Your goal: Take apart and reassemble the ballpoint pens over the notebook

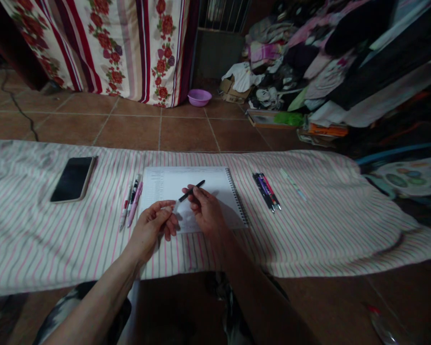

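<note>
Both my hands meet over a spiral notebook (215, 184) lying open on a striped cloth (309, 230). My right hand (205, 208) pinches a black pen (192, 190) that slants up to the right. My left hand (154, 225) is closed on the pen's pale lower end or cap (169, 208); I cannot tell which. To the left of the notebook lie pink and white pens (131, 206). To its right lie several dark pens (266, 191) and one pale pen (293, 184).
A black phone (73, 178) rests on the cloth at the left. Beyond the cloth are brown floor tiles, a floral curtain (122, 48), a purple bowl (199, 97) and a heap of clothes and boxes (309, 72) at the right.
</note>
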`<state>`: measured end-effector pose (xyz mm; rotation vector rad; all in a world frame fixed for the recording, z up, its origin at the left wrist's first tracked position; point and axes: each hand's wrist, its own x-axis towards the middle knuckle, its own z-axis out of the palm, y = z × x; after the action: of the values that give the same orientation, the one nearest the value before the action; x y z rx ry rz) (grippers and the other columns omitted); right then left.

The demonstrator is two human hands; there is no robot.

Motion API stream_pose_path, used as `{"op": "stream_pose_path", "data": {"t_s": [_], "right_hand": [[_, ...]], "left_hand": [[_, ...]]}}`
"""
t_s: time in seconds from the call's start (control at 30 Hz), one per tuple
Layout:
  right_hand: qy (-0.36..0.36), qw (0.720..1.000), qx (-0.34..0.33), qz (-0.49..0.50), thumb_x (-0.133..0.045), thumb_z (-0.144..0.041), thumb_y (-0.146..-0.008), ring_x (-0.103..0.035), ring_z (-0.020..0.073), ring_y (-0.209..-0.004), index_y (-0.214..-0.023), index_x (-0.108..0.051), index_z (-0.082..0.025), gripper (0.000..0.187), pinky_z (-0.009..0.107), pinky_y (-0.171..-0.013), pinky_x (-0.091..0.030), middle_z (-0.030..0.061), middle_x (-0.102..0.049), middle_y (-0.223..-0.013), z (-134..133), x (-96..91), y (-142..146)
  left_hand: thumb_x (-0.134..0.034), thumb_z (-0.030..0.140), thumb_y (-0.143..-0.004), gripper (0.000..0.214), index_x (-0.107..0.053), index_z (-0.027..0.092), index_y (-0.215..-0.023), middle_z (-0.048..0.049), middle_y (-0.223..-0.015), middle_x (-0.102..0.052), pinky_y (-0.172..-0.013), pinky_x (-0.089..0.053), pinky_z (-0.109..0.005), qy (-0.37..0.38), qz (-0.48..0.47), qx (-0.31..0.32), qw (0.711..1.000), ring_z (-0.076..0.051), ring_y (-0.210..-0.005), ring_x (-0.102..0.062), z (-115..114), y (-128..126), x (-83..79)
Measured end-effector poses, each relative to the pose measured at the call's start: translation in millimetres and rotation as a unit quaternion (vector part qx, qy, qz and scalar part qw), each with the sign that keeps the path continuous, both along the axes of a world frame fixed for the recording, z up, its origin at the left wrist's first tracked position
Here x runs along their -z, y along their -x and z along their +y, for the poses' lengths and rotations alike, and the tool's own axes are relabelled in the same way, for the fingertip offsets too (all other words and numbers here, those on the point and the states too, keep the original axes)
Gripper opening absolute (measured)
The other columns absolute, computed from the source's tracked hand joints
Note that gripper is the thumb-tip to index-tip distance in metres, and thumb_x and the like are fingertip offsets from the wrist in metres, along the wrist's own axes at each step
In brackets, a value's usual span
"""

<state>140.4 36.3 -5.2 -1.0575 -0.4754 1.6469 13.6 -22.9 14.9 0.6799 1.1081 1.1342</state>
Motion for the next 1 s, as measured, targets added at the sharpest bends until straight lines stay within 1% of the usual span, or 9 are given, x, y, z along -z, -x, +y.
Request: {"op": "stream_pose_path", "data": {"t_s": [0.17,0.3,0.37,0.5,0.6,0.7,0.9,1.0], "right_hand": [[-0.009,1.0,-0.008,0.0,-0.064,-0.023,-0.066,-0.048,0.0052,-0.051,-0.076,-0.064,-0.016,0.012,0.013,-0.037,-0.03,0.0039,-0.069,-0.074,1.5,0.7,2.7],[-0.018,1.0,-0.013,-0.007,-0.063,-0.025,-0.065,-0.041,0.0037,-0.046,-0.081,-0.062,-0.016,0.018,0.013,-0.034,-0.024,0.0039,-0.069,-0.073,1.5,-0.2,6.1],[-0.031,0.999,-0.014,-0.013,-0.064,-0.026,-0.064,-0.04,0.0038,-0.045,-0.082,-0.06,-0.016,0.021,0.013,-0.033,-0.022,0.0038,-0.069,-0.073,0.8,-0.9,8.5],[-0.052,0.998,-0.019,-0.027,-0.065,-0.028,-0.062,-0.039,0.0043,-0.042,-0.078,-0.054,-0.017,0.022,0.015,-0.032,-0.019,0.0037,-0.069,-0.072,-0.7,-1.9,14.5],[-0.063,0.996,-0.045,-0.034,-0.065,-0.03,-0.063,-0.037,0.0036,-0.04,-0.074,-0.052,-0.018,0.022,0.016,-0.032,-0.017,0.004,-0.069,-0.072,-1.1,-3.2,19.2],[-0.073,0.993,-0.075,-0.045,-0.064,-0.032,-0.065,-0.034,0.003,-0.037,-0.075,-0.051,-0.018,0.022,0.017,-0.031,-0.016,0.0037,-0.069,-0.072,-1.8,-5.3,23.8],[-0.095,0.985,-0.132,-0.06,-0.061,-0.035,-0.068,-0.028,0.001,-0.033,-0.078,-0.052,-0.018,0.022,0.017,-0.03,-0.015,0.004,-0.07,-0.077,-5.2,-8.2,30.4],[-0.101,0.979,-0.158,-0.074,-0.06,-0.036,-0.07,-0.026,-0.0005,-0.031,-0.08,-0.053,-0.018,0.022,0.016,-0.029,-0.014,0.0047,-0.071,-0.082,-7.0,-9.6,32.7]], "left_hand": [[-0.057,0.028,-0.077,0.029,-0.052,0.009,-0.099,-0.0055,-0.062,-0.064,-0.039,-0.039,-0.018,0.008,0.012,0.014,1.0,-0.011,-0.045,-0.056,-4.1,2.8,-1.4],[-0.058,0.027,-0.077,0.028,-0.052,0.009,-0.097,-0.0083,-0.067,-0.066,-0.04,-0.041,-0.019,0.029,0.018,0.014,0.999,-0.013,-0.049,-0.06,-6.6,5.3,-3.9],[-0.058,0.027,-0.076,0.028,-0.053,0.01,-0.097,-0.0099,-0.07,-0.067,-0.041,-0.042,-0.019,0.043,0.016,0.019,0.999,-0.015,-0.053,-0.062,-7.9,7.2,-4.5],[-0.06,0.028,-0.075,0.027,-0.055,0.01,-0.095,-0.0132,-0.079,-0.069,-0.046,-0.047,-0.022,0.068,-0.001,0.026,0.997,-0.018,-0.06,-0.065,-10.9,12.2,-5.8],[-0.06,0.03,-0.075,0.027,-0.057,0.01,-0.093,-0.015,-0.083,-0.069,-0.054,-0.05,-0.026,0.081,-0.03,0.027,0.996,-0.02,-0.064,-0.066,-13.4,16.0,-6.8],[-0.058,0.031,-0.077,0.026,-0.058,0.009,-0.092,-0.0152,-0.081,-0.069,-0.063,-0.052,-0.029,0.08,-0.061,0.028,0.995,-0.021,-0.069,-0.067,-15.6,19.7,-5.5],[-0.055,0.025,-0.079,0.021,-0.06,0.008,-0.091,-0.0146,-0.078,-0.069,-0.074,-0.052,-0.035,0.092,-0.12,0.009,0.988,-0.021,-0.07,-0.067,-16.3,22.4,-0.2],[-0.053,0.025,-0.08,0.02,-0.061,0.008,-0.089,-0.0147,-0.079,-0.069,-0.074,-0.052,-0.036,0.096,-0.142,0.008,0.985,-0.02,-0.069,-0.066,-14.6,20.2,-0.3]]}}
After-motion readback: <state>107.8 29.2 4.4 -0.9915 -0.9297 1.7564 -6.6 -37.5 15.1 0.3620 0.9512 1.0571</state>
